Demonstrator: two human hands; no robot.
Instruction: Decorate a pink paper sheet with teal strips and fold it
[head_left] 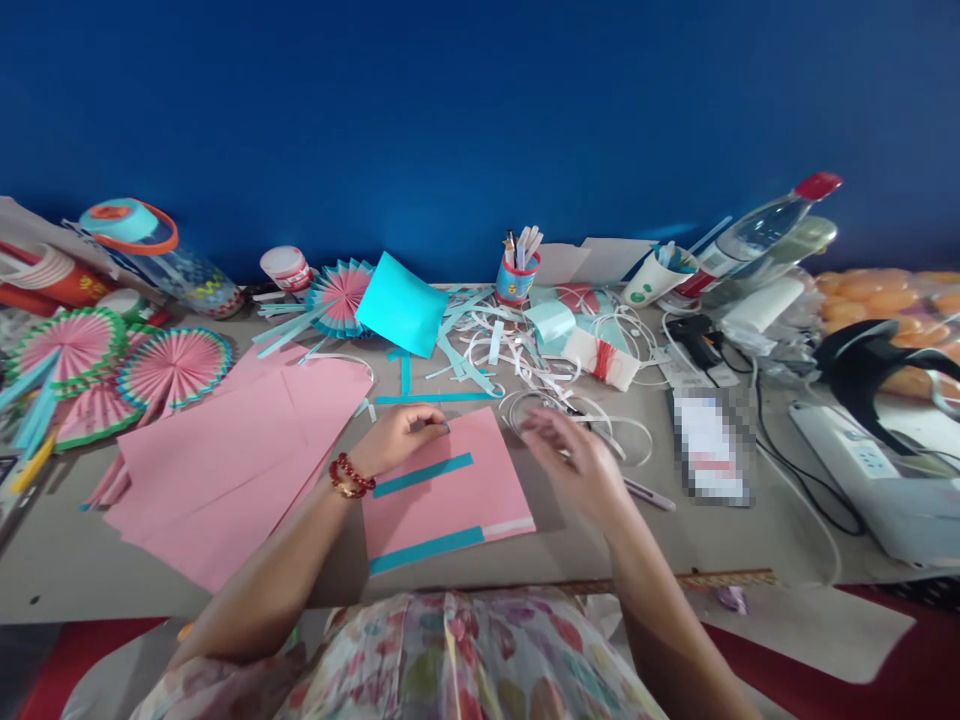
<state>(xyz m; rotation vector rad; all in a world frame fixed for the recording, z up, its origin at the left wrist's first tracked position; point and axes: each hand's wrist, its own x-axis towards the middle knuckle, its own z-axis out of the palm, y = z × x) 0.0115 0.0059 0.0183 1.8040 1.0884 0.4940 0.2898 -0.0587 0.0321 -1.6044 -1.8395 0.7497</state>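
A pink paper sheet (pixel 450 505) lies on the table before me. One teal paper strip (pixel 424 475) crosses its middle, another teal strip (pixel 427 550) runs along its near edge, and a short whitish strip (pixel 508 527) continues that edge to the right. My left hand (pixel 397 438), with a red bead bracelet at its wrist, is closed over the sheet's far left corner. Whatever its fingers pinch is hidden. My right hand (pixel 574 462) hovers right of the sheet, somewhat blurred, its fingers loosely curved and apart with nothing visible in them.
Larger pink sheets (pixel 240 450) and pleated paper fans (pixel 174 368) lie left. Behind are a turquoise sheet (pixel 403 303), tangled paper scraps (pixel 480 340) and a pen cup (pixel 516 280). A phone (pixel 711 450), a glue gun (pixel 696 342) and a tilted bottle (pixel 765 240) are right.
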